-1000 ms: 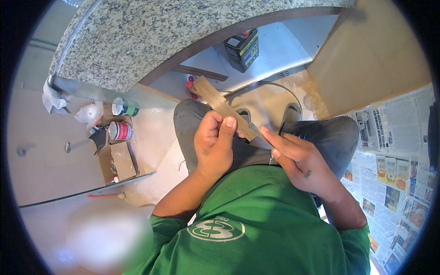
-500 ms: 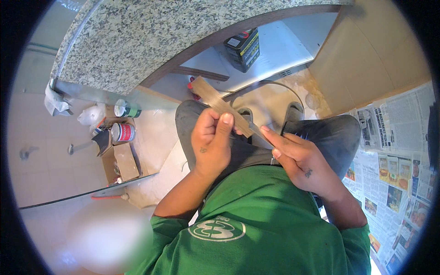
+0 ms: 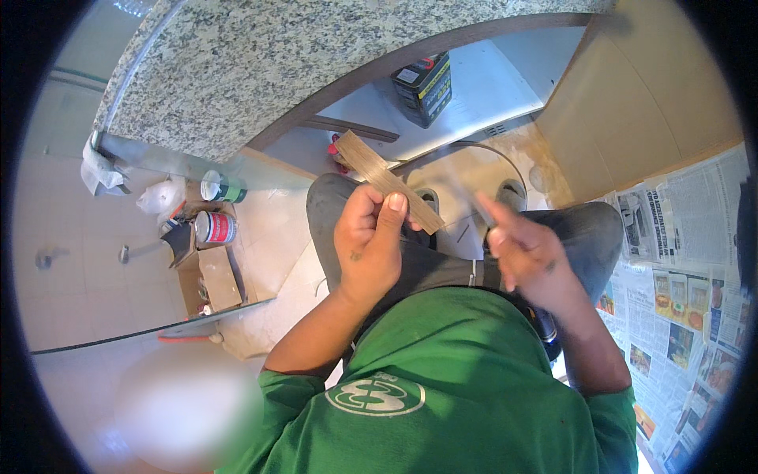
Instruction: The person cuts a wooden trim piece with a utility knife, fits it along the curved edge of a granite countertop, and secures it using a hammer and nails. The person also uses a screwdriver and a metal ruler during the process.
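Observation:
My left hand (image 3: 369, 241) is closed round a flat brown wooden strip (image 3: 371, 165), with the thumb pressed on its upper face. The strip slants from far left to near right above my lap. My right hand (image 3: 530, 251) is closed on a thin, blade-like tool (image 3: 467, 186), its forefinger stretched along it. That tool is smeared by motion, so its exact kind cannot be made out. It is apart from the strip, off the strip's right side.
A granite countertop (image 3: 260, 71) overhangs a cabinet holding a dark can (image 3: 422, 88). Paint tins (image 3: 215, 227) and a cardboard box (image 3: 219, 276) stand at left, near a glass edge (image 3: 150, 333). Newspaper (image 3: 671, 261) covers the right side. A curved band (image 3: 517, 158) lies beyond my knees.
My right hand has moved right, taking the blade-like tool away from the strip's near end and tilting it upward. My left hand still holds the strip in nearly the same place.

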{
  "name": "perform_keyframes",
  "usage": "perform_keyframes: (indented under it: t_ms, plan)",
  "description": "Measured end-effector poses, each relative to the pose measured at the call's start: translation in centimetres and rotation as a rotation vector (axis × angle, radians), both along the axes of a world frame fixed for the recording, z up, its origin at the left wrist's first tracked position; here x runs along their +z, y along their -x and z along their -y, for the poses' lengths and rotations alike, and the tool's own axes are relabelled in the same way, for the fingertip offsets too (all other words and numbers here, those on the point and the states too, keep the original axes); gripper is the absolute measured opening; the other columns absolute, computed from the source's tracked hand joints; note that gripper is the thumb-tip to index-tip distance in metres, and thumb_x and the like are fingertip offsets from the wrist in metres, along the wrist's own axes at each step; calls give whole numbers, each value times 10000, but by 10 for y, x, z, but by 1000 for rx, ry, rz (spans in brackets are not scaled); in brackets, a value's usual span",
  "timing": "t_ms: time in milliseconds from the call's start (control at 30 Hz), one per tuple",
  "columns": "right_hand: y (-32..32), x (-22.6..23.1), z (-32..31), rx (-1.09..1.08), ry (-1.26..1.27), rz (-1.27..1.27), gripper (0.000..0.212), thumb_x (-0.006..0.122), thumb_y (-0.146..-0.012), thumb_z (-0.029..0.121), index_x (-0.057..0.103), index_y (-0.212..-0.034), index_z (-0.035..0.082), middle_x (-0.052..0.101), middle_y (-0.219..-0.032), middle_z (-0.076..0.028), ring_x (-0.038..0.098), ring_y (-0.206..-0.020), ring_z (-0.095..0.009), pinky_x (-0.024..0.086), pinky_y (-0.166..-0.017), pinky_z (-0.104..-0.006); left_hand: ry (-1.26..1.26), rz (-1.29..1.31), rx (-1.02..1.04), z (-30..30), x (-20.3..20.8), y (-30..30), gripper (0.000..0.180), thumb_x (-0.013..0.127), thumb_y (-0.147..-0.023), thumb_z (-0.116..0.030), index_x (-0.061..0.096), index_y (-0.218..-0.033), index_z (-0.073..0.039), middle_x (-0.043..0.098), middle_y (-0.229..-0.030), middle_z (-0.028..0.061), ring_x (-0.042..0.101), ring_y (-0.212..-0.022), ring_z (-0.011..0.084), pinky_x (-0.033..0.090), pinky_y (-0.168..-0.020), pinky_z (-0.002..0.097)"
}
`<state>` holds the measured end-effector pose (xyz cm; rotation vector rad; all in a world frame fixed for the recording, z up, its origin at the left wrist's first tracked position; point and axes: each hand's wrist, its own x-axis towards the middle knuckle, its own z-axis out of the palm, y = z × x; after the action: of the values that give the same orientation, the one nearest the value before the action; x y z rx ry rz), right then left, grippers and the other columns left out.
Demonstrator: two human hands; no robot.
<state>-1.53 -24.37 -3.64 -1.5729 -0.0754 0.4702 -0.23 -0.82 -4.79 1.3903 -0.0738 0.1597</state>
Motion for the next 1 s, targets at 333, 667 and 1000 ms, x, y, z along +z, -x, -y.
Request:
perform_keyframes:
  t_ms: [333, 667, 1000]
  plan:
    - [-7, -72, 69, -528, -432, -382, 361, 569, -1041, 245, 584, -1280, -26, 595, -762, -56, 561, -574, -151, 536, -563, -316, 74, -96, -11, -3, -2, -9, 165, 588, -1053, -130, 575, -955, 3, 656, -879, 74, 628, -758, 126, 530, -725, 277]
    - [42, -54, 49, -251, -104, -176, 484, 551, -1066, 223, 476, -1512, 50, 589, -818, -39, 578, -651, -130, 511, -613, -283, 42, -148, -13, -6, -5, -19, 161, 598, -1041, -130, 576, -935, -11, 643, -843, 63, 633, -720, 135, 527, -705, 278]
    - [39, -11, 26, 77, 212, 201, 520, 594, -984, -23, 515, -1494, 44, 703, -1176, -181, 681, -923, -201, 525, -870, -303, 30, -144, -51, 0, -8, -21, 185, 573, -1053, -154, 621, -1014, 21, 689, -881, 96, 637, -749, 140, 521, -742, 278]
